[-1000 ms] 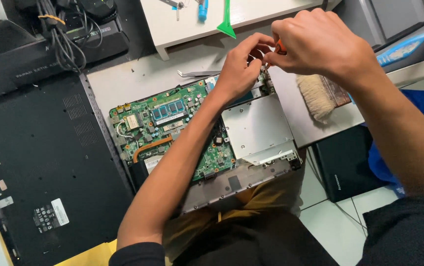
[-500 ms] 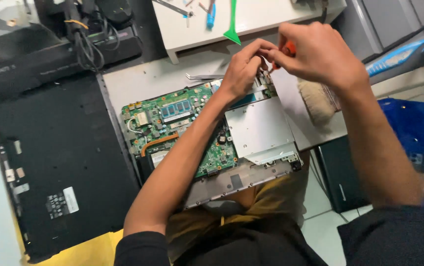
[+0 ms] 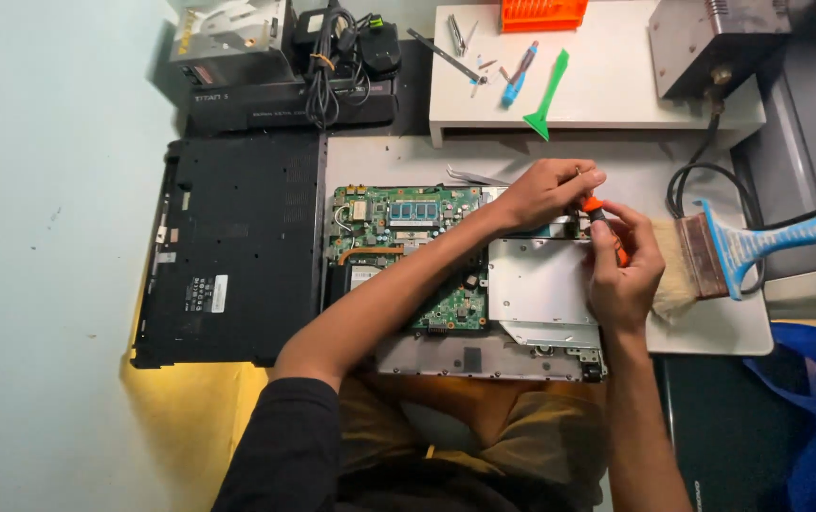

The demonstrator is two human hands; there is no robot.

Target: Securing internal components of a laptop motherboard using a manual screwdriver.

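The screwdriver (image 3: 605, 220), orange-handled, is pinched in the right hand (image 3: 624, 267) and stands at the far right corner of the opened laptop (image 3: 465, 284), just above the silver drive (image 3: 542, 289). A second ago both hands were bunched together over that corner; now they have drawn slightly apart. The right hand has slid nearer along the drive and grips the handle from below, while the left hand (image 3: 545, 190) curls its fingers around the tool's top end, steadying it. So the work is staying at the same corner rather than moving on. The green board (image 3: 398, 223) lies bare to the left, the black cover (image 3: 237, 246) beside it. A brush (image 3: 711, 256) rests just right of the hands; a green pry tool (image 3: 548, 95) sits on the white shelf (image 3: 616, 100).
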